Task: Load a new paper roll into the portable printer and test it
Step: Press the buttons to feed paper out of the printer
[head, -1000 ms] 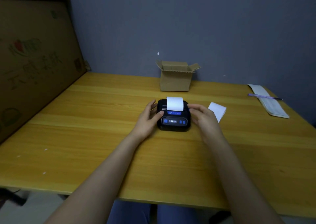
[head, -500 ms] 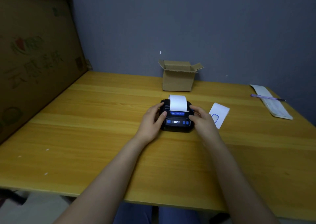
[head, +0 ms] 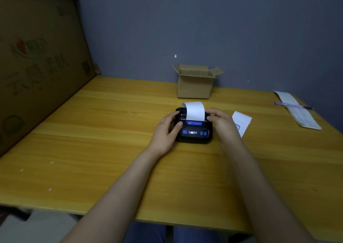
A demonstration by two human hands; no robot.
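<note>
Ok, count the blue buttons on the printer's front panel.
3 visible: one left of the display, two side by side right of it. Hands may hide others.

Black printer [head: 194,129], white paper [head: 195,111] curling out

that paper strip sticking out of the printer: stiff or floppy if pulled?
Probably floppy: the paper strip curls backward over the printer instead of standing straight. It looks thin, so it would likely tear rather than drag the printer, especially with the left hand and right hand bracing both sides.
</note>
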